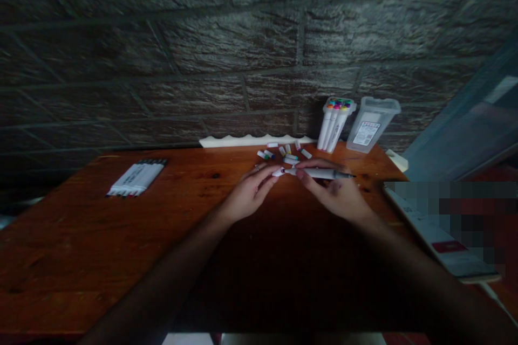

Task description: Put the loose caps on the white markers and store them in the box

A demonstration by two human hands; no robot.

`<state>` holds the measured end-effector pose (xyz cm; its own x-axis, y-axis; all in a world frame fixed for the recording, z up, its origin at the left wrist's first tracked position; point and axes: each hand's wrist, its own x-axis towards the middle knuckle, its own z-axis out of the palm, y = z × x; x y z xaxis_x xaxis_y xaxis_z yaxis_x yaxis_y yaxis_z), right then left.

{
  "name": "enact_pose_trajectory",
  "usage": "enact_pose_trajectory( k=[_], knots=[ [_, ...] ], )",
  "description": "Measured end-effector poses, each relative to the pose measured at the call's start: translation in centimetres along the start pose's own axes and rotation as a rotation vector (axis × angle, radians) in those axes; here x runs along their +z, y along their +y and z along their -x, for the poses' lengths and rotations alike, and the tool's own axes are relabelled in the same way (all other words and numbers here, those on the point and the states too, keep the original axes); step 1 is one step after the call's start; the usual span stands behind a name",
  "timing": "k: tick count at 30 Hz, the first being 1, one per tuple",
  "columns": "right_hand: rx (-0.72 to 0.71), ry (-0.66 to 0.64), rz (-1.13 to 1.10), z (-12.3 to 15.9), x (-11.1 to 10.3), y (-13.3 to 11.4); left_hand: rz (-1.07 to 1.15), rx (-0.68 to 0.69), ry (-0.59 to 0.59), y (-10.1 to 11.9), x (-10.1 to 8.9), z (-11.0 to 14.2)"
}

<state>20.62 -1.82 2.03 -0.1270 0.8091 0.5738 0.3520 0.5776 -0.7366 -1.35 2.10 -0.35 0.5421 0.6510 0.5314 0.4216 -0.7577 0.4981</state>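
Between the fingers of my left hand [250, 193] is a small white marker cap [279, 171], its dark reddish opening facing right. My right hand [338, 191] grips a white marker [319, 173] lying nearly level. The marker's left tip is at the cap's opening; I cannot tell whether they touch. Its right end is grey with a dark point. Just beyond my hands lie several loose marker caps [291, 157], white with coloured ends. On the left, a row of uncapped white markers [136, 178] lies side by side on the wooden table [194, 259].
At the back right stands a clear holder with several capped markers [332, 128], beside a clear plastic container [370, 126] with a label. A white wavy-edged strip [254, 140] lies along the brick wall [259, 75]. A flat pale board-like object [433, 232] sits at the right edge.
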Motion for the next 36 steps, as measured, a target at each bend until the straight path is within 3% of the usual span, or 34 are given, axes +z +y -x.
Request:
enact_pose_trajectory(
  k=[6, 9, 12, 28, 36],
  knots=[
    [-0.069, -0.047, 0.029, -0.1, 0.1, -0.3, 0.006, -0.009, -0.016, 0.3, -0.2, -0.1],
    [-0.079, 0.065, 0.172, -0.5, -0.7, 0.4, 0.025, -0.025, -0.022, 0.6, -0.2, -0.1],
    [-0.003, 0.224, 0.248, -0.9, -1.6, 1.3, 0.062, -0.044, -0.014, 1.0, 0.0, 0.0],
    [0.022, 0.171, 0.021, -0.4, -0.2, 0.4, 0.023, -0.056, -0.043, 0.6, 0.0, 0.1],
    [0.244, 0.176, -0.2, -0.6, 0.1, 0.0, 0.059, -0.063, 0.006, 0.4, 0.2, 0.1]
  ],
)
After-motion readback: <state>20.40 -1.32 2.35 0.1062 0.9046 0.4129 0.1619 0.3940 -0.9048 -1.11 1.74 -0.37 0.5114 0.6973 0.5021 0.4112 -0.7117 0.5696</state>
